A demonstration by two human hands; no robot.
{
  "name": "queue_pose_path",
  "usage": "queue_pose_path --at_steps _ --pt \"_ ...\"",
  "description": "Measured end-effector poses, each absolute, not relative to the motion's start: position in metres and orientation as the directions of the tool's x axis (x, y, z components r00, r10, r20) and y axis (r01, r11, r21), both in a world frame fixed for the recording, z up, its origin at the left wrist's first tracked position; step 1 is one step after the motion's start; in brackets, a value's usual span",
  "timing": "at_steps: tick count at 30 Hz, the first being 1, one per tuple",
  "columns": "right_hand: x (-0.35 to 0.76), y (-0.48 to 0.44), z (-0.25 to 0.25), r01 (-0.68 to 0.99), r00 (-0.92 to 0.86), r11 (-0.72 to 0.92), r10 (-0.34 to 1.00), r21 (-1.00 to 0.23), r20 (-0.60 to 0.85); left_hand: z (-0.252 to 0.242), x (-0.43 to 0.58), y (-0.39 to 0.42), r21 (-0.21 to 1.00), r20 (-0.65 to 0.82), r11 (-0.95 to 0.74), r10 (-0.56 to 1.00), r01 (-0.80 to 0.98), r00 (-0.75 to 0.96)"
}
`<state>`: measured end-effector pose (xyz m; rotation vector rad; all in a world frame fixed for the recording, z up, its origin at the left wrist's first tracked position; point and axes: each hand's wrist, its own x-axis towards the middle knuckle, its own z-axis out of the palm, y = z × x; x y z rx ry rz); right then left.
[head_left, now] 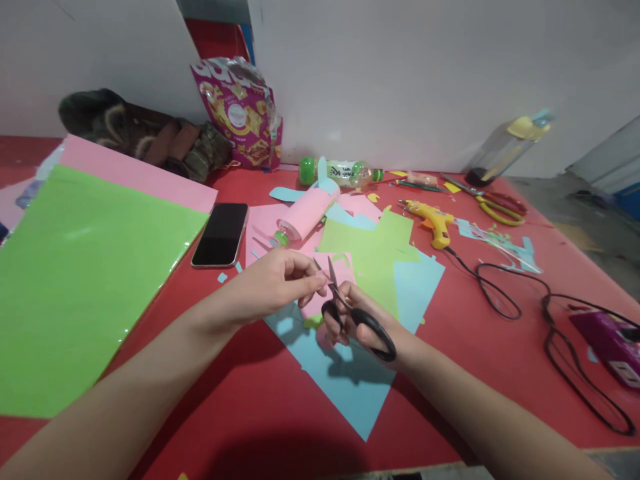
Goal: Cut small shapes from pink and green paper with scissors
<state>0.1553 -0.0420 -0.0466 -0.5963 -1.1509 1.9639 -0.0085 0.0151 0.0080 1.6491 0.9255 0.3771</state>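
My right hand (367, 303) grips a pair of black-handled scissors (374, 330), thumb and fingers in the loops, the blades slightly apart and pointing away from me. My left hand (280, 279) pinches a small piece of pink paper (327, 281) right beside the blades; most of it is hidden by my fingers. Below my hands lie blue paper (365, 407), green paper (387, 273) and a pink sheet (345, 263). Just beyond my left hand rests a bottle wrapped in pink paper (310, 210), its green cap toward me and blue paper strips at its far end.
A phone (221, 235) and large green sheets (95, 280) lie left. Behind are a purple snack bag (240, 117) and a green-capped bottle (345, 173). At right are a yellow glue gun (433, 220) with black cord, larger scissors (500, 205), and a purple power strip (607, 343).
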Motion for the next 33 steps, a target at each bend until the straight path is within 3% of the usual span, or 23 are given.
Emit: queue_pose_path --at_steps 21,33 --pt "0.157 -0.042 -0.052 -0.373 -0.559 -0.286 0.829 -0.883 -0.032 0.006 -0.006 0.015 0.932 -0.215 -0.016 0.778 0.361 0.591" --pt "0.154 -0.044 -0.049 -0.435 -0.488 -0.245 0.873 -0.866 -0.002 -0.003 0.005 0.003 0.979 -0.152 0.067 0.866 0.192 0.475"
